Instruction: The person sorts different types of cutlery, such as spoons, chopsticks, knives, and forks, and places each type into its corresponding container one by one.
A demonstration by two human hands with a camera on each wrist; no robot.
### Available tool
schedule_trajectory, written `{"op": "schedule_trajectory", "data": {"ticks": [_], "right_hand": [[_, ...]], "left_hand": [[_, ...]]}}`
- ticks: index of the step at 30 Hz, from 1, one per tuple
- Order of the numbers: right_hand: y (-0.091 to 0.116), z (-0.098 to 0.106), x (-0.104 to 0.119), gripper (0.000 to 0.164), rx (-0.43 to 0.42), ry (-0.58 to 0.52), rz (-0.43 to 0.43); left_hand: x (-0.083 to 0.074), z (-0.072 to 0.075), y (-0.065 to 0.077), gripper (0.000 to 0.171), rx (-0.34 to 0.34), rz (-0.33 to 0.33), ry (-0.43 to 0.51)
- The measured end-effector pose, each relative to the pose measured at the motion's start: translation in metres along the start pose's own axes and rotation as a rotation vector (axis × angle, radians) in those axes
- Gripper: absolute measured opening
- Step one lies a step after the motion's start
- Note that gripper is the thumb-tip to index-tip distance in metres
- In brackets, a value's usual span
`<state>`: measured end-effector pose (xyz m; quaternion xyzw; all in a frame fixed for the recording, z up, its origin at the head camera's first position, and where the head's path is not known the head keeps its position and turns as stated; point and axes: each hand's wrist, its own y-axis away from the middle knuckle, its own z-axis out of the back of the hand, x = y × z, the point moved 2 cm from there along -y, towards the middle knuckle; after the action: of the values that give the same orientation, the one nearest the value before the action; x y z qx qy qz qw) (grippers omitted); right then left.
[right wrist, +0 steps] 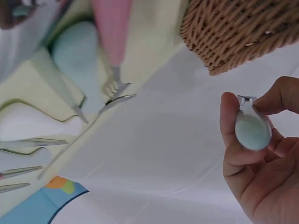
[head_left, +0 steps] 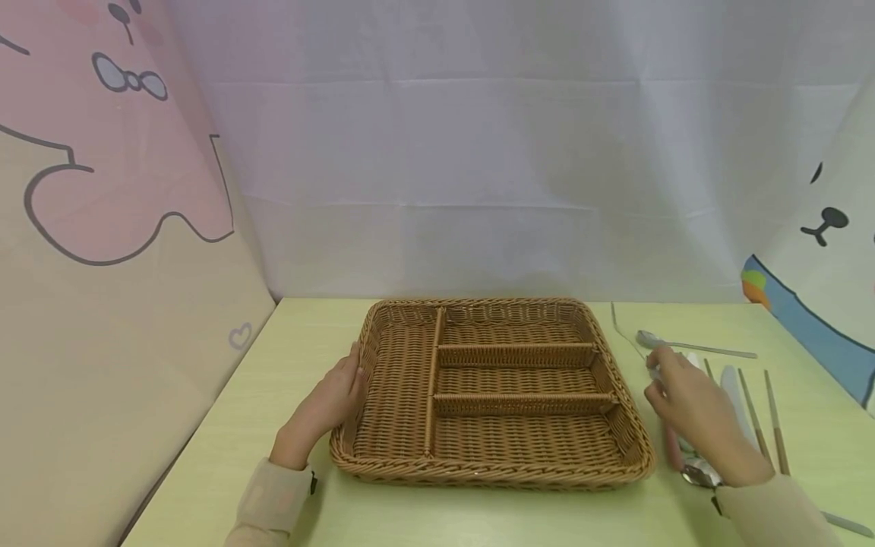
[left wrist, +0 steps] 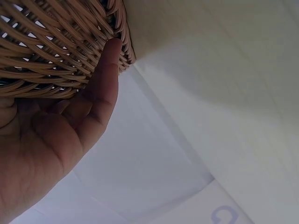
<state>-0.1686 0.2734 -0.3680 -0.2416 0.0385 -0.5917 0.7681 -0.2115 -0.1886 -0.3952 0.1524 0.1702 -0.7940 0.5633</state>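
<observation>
A brown wicker basket (head_left: 429,403) with several divided compartments sits on the table. My left hand (head_left: 330,395) grips its left side; in the left wrist view fingers (left wrist: 100,95) lie against the outer wall while the thumb goes behind the rim. To the right of the basket, my right hand (head_left: 697,406) pinches a utensil with a pale green rounded handle (right wrist: 252,130) between thumb and fingers. Its metal neck shows at the fingertips; the working end is hidden. Below the right hand lies a utensil with a pink handle (head_left: 672,444), partly covered.
A long metal spoon (head_left: 649,339) lies behind the right hand. Brown-handled chopsticks (head_left: 779,441), a knife (head_left: 733,395) and a spoon bowl (head_left: 702,472) are spread around it. A grey metal handle (head_left: 848,524) lies at lower right. A white cloth (head_left: 424,175) hangs behind the table.
</observation>
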Motion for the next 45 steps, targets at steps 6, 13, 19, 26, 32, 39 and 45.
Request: {"op": "schedule_trajectory", "data": {"ticks": [6, 13, 19, 26, 32, 39, 45], "right_hand": [[-0.005, 0.009, 0.019, 0.034, -0.071, 0.053, 0.121], [-0.009, 0.006, 0.04, 0.036, -0.063, 0.075, 0.22], [-0.011, 0.002, 0.055, 0.033, -0.129, 0.082, 0.375], [-0.012, -0.002, 0.072, 0.033, -0.177, 0.083, 0.518], [-0.01, -0.005, 0.084, 0.033, -0.127, 0.102, 0.545], [-0.005, -0.013, 0.093, 0.037, -0.1, 0.066, 0.613], [-0.003, -0.018, 0.098, 0.04, -0.09, 0.067, 0.675]], "left_hand": [[0.003, -0.002, 0.0, 0.05, -0.018, 0.002, 0.02], [0.006, -0.002, 0.0, 0.049, -0.024, -0.007, 0.044], [0.006, -0.003, 0.0, 0.049, -0.027, -0.011, 0.041], [0.006, -0.003, 0.0, 0.049, -0.03, -0.018, 0.042], [0.005, -0.001, 0.0, 0.049, -0.032, -0.018, 0.044], [0.004, 0.0, 0.001, 0.048, -0.036, -0.02, 0.049], [0.004, 0.0, 0.001, 0.048, -0.04, -0.023, 0.048]]}}
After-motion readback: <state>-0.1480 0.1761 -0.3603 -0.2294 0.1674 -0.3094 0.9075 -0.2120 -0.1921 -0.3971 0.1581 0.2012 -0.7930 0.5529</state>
